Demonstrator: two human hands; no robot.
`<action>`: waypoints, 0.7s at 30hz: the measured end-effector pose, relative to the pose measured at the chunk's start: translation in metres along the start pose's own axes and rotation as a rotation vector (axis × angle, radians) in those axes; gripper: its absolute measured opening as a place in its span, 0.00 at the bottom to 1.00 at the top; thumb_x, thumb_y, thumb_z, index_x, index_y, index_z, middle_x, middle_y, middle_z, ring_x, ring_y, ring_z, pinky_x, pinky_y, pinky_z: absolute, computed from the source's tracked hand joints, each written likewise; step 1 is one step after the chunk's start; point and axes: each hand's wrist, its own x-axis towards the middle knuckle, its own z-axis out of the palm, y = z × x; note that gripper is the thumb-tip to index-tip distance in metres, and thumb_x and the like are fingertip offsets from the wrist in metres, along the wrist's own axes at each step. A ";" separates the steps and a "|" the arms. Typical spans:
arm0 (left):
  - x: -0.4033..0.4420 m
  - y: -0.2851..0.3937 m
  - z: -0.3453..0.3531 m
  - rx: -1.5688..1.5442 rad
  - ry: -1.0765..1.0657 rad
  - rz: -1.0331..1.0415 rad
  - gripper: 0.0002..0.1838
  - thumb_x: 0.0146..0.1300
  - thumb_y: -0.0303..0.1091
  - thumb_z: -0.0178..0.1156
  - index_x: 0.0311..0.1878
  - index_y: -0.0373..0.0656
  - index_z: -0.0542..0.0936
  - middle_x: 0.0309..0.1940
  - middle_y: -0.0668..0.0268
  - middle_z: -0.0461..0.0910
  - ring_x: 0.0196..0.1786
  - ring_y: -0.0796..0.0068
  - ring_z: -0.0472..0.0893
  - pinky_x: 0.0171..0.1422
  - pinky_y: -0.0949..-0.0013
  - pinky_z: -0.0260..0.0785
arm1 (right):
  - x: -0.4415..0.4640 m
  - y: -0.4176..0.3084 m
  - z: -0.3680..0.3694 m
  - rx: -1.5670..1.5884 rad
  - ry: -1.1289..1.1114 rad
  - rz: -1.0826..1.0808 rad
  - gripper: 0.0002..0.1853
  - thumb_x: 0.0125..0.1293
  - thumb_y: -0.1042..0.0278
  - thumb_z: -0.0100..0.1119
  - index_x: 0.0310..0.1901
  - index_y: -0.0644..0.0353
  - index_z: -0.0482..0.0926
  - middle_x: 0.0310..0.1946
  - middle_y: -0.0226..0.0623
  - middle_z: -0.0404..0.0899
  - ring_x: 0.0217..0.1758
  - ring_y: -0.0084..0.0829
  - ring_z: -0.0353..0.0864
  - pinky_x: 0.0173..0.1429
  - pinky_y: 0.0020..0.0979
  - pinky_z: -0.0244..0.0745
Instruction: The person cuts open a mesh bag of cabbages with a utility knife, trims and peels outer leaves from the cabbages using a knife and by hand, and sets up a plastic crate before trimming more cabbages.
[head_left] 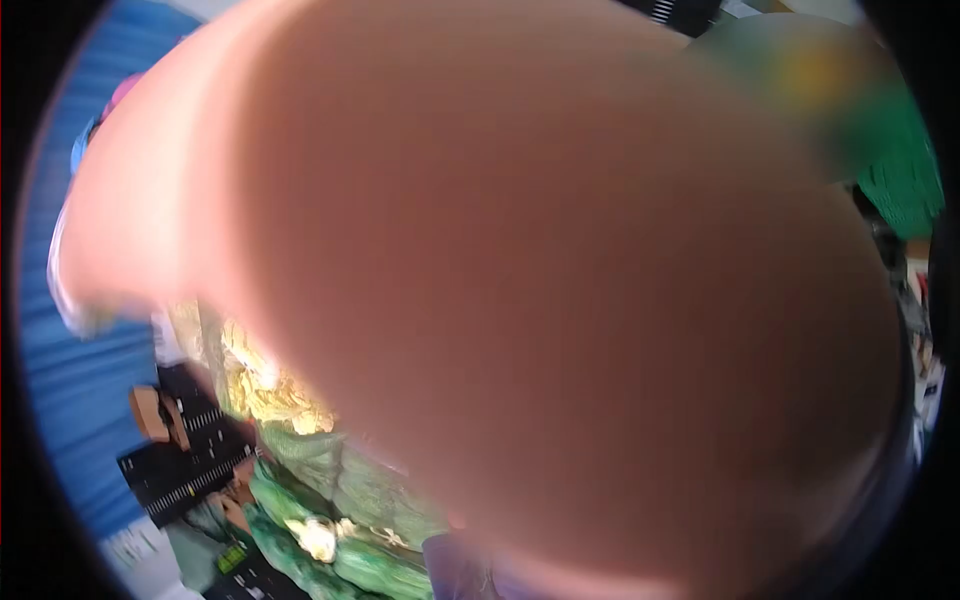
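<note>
A hand or forearm [560, 300], very close to the camera and badly blurred, fills most of the head view. It reaches in from the lower right, so I take it for my right hand. Its fingers cannot be made out, nor whether they hold anything. A pale, shiny edge [65, 290] shows at its far left end. Below it lie crumpled yellow material [265, 385] and green mesh bundles [350, 550] with whitish bits on them. Of my left hand nothing can be identified.
Blue cloth [75, 400] runs down the left side. Black cards with white stripes [190, 465] lie at the lower left, beside a small brown piece [150, 412]. Green netting [905, 180] hangs at the upper right, near a blurred yellow-green shape [815, 80].
</note>
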 end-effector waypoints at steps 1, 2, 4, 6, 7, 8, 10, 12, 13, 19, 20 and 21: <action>-0.024 -0.014 0.033 -0.148 -0.114 -0.087 0.16 0.59 0.39 0.55 0.45 0.37 0.73 0.37 0.55 0.72 0.38 0.61 0.73 0.37 0.61 0.67 | 0.008 0.016 -0.015 -0.020 0.036 0.011 0.16 0.61 0.56 0.52 0.41 0.59 0.81 0.34 0.44 0.81 0.37 0.37 0.82 0.41 0.37 0.76; -0.051 -0.029 0.069 -0.284 -0.215 -0.190 0.22 0.60 0.38 0.56 0.53 0.36 0.66 0.48 0.52 0.66 0.50 0.59 0.67 0.49 0.60 0.61 | 0.012 0.031 -0.029 -0.049 0.074 0.033 0.16 0.61 0.56 0.52 0.41 0.58 0.81 0.34 0.44 0.82 0.37 0.37 0.82 0.42 0.37 0.76; -0.056 -0.039 0.103 -0.623 -0.329 -0.406 0.40 0.57 0.35 0.62 0.69 0.33 0.55 0.69 0.47 0.56 0.72 0.51 0.54 0.75 0.57 0.43 | 0.001 0.074 -0.053 -0.136 0.170 0.152 0.16 0.62 0.56 0.51 0.40 0.58 0.82 0.34 0.44 0.82 0.37 0.37 0.82 0.43 0.37 0.76; -0.055 -0.044 0.120 -0.572 -0.338 -0.409 0.36 0.54 0.35 0.64 0.64 0.33 0.61 0.64 0.46 0.62 0.68 0.50 0.59 0.72 0.56 0.49 | -0.043 0.138 -0.059 -0.279 0.265 0.357 0.16 0.62 0.55 0.51 0.40 0.58 0.82 0.35 0.44 0.82 0.38 0.37 0.82 0.44 0.37 0.76; -0.053 -0.046 0.128 -0.542 -0.364 -0.388 0.32 0.52 0.34 0.65 0.60 0.34 0.67 0.59 0.46 0.68 0.64 0.50 0.65 0.68 0.56 0.55 | -0.074 0.168 -0.055 -0.388 0.298 0.487 0.16 0.63 0.55 0.51 0.39 0.57 0.83 0.35 0.44 0.82 0.38 0.37 0.82 0.44 0.37 0.76; -0.055 -0.051 0.130 -0.575 -0.486 -0.406 0.25 0.52 0.35 0.65 0.51 0.35 0.71 0.49 0.48 0.73 0.55 0.52 0.71 0.61 0.56 0.61 | -0.114 0.189 -0.042 -0.586 0.296 0.603 0.18 0.62 0.53 0.50 0.37 0.59 0.82 0.33 0.46 0.82 0.37 0.41 0.83 0.43 0.40 0.77; -0.053 -0.040 0.134 -0.684 -0.593 -0.327 0.15 0.51 0.37 0.66 0.37 0.39 0.75 0.32 0.55 0.77 0.39 0.56 0.77 0.45 0.58 0.69 | -0.171 0.200 -0.003 -0.764 0.247 1.011 0.25 0.63 0.46 0.51 0.42 0.64 0.80 0.39 0.48 0.80 0.44 0.47 0.81 0.48 0.42 0.76; -0.052 -0.018 0.136 -0.754 -0.582 -0.177 0.14 0.50 0.40 0.67 0.32 0.42 0.75 0.23 0.60 0.76 0.28 0.60 0.79 0.33 0.60 0.71 | -0.192 0.195 0.021 -0.446 0.253 1.285 0.26 0.60 0.43 0.55 0.43 0.63 0.80 0.39 0.50 0.80 0.47 0.47 0.80 0.50 0.43 0.75; -0.048 -0.008 0.140 -0.766 -0.582 -0.115 0.16 0.50 0.42 0.67 0.34 0.43 0.75 0.21 0.61 0.76 0.25 0.61 0.78 0.30 0.60 0.71 | -0.196 0.194 0.026 -0.296 0.190 1.342 0.25 0.59 0.45 0.57 0.41 0.63 0.80 0.39 0.50 0.80 0.47 0.47 0.80 0.50 0.43 0.75; -0.058 0.024 0.171 -0.712 -0.909 0.041 0.18 0.51 0.43 0.65 0.39 0.44 0.73 0.21 0.61 0.76 0.26 0.61 0.79 0.29 0.61 0.70 | -0.216 0.255 0.067 -0.414 0.538 1.365 0.22 0.57 0.50 0.59 0.38 0.65 0.75 0.26 0.52 0.79 0.32 0.45 0.82 0.39 0.40 0.75; -0.059 0.020 0.170 -0.752 -0.840 0.068 0.17 0.52 0.43 0.64 0.40 0.44 0.72 0.23 0.61 0.77 0.27 0.61 0.79 0.30 0.62 0.71 | -0.206 0.217 0.042 0.134 0.505 1.413 0.17 0.58 0.55 0.57 0.33 0.63 0.73 0.21 0.45 0.77 0.22 0.36 0.80 0.25 0.36 0.71; -0.062 0.016 0.169 -0.793 -0.766 0.093 0.17 0.53 0.42 0.63 0.40 0.44 0.72 0.24 0.62 0.77 0.29 0.62 0.80 0.31 0.63 0.71 | -0.217 0.259 0.046 0.536 0.486 1.572 0.10 0.58 0.61 0.56 0.29 0.59 0.71 0.18 0.39 0.75 0.15 0.27 0.73 0.16 0.30 0.61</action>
